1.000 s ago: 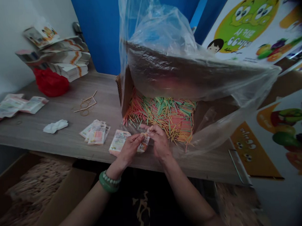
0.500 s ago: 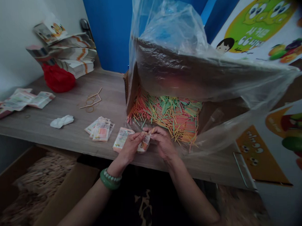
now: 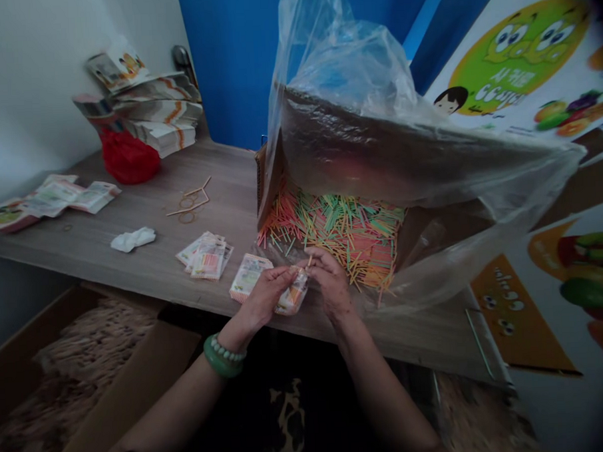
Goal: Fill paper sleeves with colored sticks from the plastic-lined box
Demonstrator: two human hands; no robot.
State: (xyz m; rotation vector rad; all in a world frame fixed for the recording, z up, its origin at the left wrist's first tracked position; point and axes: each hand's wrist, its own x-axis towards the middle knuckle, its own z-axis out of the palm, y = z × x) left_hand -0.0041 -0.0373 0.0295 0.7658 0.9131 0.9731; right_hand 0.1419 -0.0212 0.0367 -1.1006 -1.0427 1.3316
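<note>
My left hand (image 3: 264, 294), with green bangles at the wrist, pinches the top of a small clear plastic packet (image 3: 293, 297) with orange print. Between the fingertips of my right hand (image 3: 330, 283) is a short thin orange candy stick (image 3: 309, 259), held at the packet's mouth. How far the stick reaches into the packet I cannot tell. Left of my hands lies a stack of printed packets (image 3: 250, 275) with striped edges. Just beyond my right hand, a heap of coloured sticks (image 3: 341, 224), pink, green, yellow and orange, fills the bottom of a plastic-lined box.
The clear plastic liner (image 3: 427, 134) drapes over the cardboard box (image 3: 262, 171). More packets (image 3: 207, 255), a crumpled white tissue (image 3: 133, 239), rubber bands with bent sticks (image 3: 190, 203), a red bag (image 3: 128, 157) and stacked cartons (image 3: 164, 119) occupy the table's left. The table's front edge runs below my hands.
My view has shifted slightly left. The packet now shows more fully below my left fingers, and my right hand holds the stick more upright at its mouth.
</note>
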